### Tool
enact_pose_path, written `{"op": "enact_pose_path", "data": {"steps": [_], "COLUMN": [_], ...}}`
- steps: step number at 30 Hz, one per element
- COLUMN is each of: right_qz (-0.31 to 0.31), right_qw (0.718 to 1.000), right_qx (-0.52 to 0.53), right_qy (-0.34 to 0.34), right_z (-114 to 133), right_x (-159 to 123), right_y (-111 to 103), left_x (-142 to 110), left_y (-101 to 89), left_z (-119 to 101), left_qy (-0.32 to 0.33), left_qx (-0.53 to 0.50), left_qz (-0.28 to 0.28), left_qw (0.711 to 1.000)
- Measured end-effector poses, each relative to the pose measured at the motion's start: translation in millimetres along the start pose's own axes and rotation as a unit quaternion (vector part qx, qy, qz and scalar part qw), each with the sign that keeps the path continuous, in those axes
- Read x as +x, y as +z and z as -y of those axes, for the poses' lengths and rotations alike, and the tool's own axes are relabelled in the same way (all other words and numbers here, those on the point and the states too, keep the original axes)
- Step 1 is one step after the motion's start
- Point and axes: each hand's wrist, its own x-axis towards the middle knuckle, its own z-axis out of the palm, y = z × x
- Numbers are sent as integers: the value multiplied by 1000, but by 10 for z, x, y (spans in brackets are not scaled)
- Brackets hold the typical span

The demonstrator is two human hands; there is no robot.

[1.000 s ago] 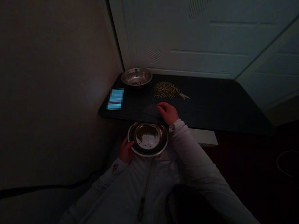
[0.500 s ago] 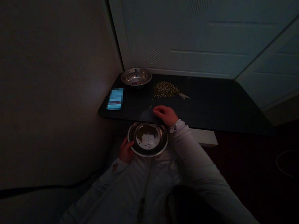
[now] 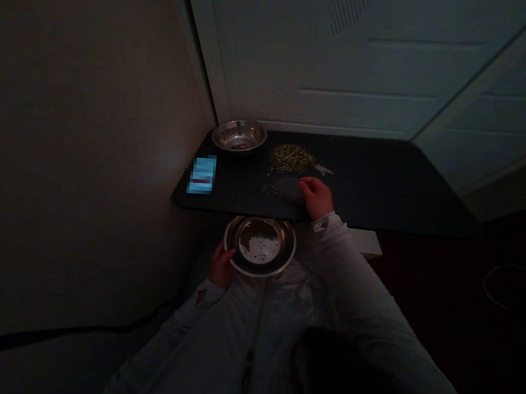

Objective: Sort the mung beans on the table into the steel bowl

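Observation:
My left hand (image 3: 221, 266) grips the left rim of a shiny metal bowl (image 3: 261, 270), held at my lap just below the table edge. Small dark grains lie along the far inside of this bowl, with a few scattered over its bright bottom. Above the dark table (image 3: 381, 187), my right hand (image 3: 317, 198) pinches a thin, dark, see-through sheet (image 3: 286, 187) that points left; its exact kind is unclear in the dim light. Just beyond the sheet rests a pile of mixed pale and brownish grains (image 3: 291, 157). Several loose grains lie beside the sheet's left end.
A second metal bowl (image 3: 239, 136) stands at the table's back left, with a small reddish label-like patch inside. Nearer, at the left edge, lies a blurred bright blue rectangle (image 3: 202, 175). Walls border the left and back. A white box-like thing (image 3: 365, 242) shows below the table.
My right hand has moved right and away from me with the sheet, from above the bowl to over the table. More loose grains show near the table's front. My left hand and bowl stay put.

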Motion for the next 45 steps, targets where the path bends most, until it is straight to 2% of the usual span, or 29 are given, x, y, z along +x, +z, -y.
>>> {"op": "enact_pose_path", "data": {"steps": [8,14,22,29,37,45], "right_qz": [12,46,0,81,94,171], "right_qw": [995,995,998,993,992,982], "right_qx": [-92,-70,-58,-58,-60,-60], "right_qy": [-43,-51,-34,-58,-56,-57], "right_z": [76,49,30,23,35,38], "right_x": [-67,-72,-64,-79,-88,-95], "right_y": [-1,-5,-4,-15,-17,-24], "left_x": [-9,9,1,1,-21,5], "left_y": [23,13,13,17,38,22], "left_z": [-17,0,-9,-13,-33,-2], "left_qy": [-10,0,-11,-15,-25,-29], "left_qx": [-9,-16,-4,1,10,32], "left_qz": [-5,-9,-4,-5,-2,16], "left_qw": [1000,1000,1000,1000,1000,999]}}
